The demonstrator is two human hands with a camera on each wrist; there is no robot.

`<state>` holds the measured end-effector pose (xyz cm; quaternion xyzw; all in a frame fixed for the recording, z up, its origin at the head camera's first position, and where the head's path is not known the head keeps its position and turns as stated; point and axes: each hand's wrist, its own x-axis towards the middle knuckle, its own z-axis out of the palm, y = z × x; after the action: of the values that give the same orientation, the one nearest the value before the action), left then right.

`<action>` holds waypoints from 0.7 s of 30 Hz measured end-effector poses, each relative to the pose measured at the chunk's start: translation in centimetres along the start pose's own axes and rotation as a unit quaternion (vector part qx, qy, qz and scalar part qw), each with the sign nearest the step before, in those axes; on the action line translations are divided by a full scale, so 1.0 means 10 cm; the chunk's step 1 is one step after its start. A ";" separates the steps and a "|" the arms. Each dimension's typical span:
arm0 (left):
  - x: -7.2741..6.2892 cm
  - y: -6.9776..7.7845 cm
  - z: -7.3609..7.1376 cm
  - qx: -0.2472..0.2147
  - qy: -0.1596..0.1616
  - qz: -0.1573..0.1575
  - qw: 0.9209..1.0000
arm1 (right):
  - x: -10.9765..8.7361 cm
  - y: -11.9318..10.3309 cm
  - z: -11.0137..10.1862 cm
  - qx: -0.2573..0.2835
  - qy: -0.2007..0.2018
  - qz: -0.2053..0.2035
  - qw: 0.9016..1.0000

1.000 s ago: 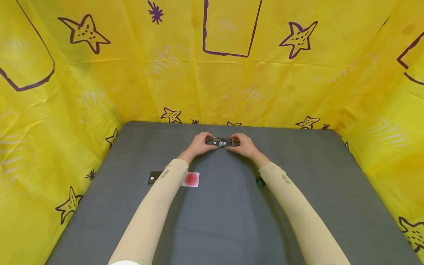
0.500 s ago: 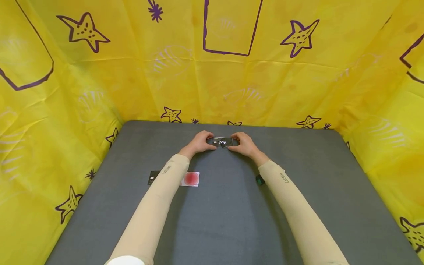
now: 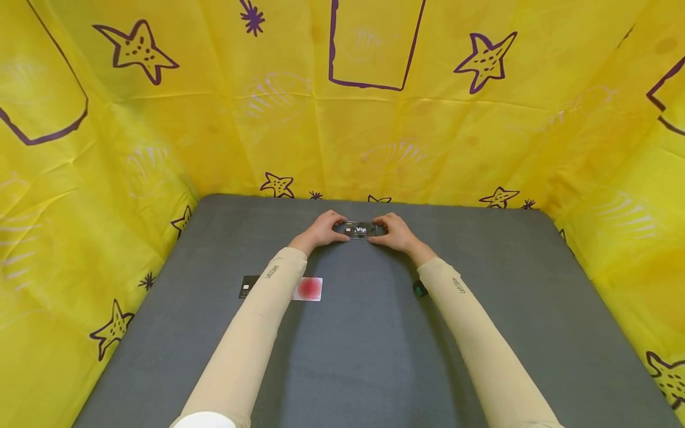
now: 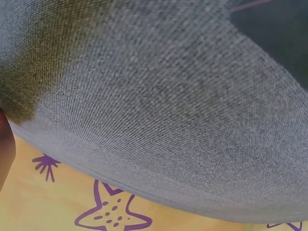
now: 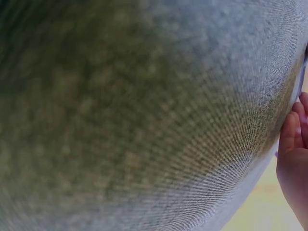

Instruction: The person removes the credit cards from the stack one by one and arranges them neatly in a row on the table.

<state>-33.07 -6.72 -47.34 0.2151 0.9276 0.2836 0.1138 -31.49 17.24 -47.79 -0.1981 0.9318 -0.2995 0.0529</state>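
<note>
Near the far side of the grey table (image 3: 353,356), a dark card printed "Vip" (image 3: 360,230) lies between both hands in the head view, with clear edging around it. My left hand (image 3: 323,229) pinches its left end between thumb and fingers. At the right end, my right hand (image 3: 397,233) pinches in the same way. Whether the card touches the tabletop, I cannot tell. The left wrist view catches only a sliver of the left hand (image 4: 6,147); the right wrist view has part of the right hand (image 5: 293,159) at its edge.
A black card (image 3: 248,286) and a white card with a red circle (image 3: 310,289) lie on the table, partly covered by the left sleeve (image 3: 257,333). A small dark object (image 3: 420,289) shows beside the right sleeve (image 3: 471,327). Yellow patterned cloth (image 3: 342,137) walls the table.
Both forearms have shifted very slightly. The hands stay at the two ends of the "Vip" card, and the other cards have not moved.
</note>
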 end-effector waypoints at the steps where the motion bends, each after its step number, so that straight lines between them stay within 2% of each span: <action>1: 0.00 0.00 0.00 -0.001 0.000 -0.001 1.000 | 0.00 0.00 0.00 0.002 0.000 -0.001 1.000; 8: 0.01 0.00 -0.02 0.009 -0.008 0.007 1.000 | 0.01 0.01 0.00 0.009 -0.002 0.001 1.000; 21: 0.01 -0.02 -0.05 0.035 -0.024 0.030 0.999 | 0.00 0.03 -0.02 -0.009 -0.009 -0.003 1.000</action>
<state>-33.42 -7.04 -47.06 0.2532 0.9269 0.2494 0.1203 -31.67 17.54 -47.79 -0.2038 0.9336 -0.2889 0.0589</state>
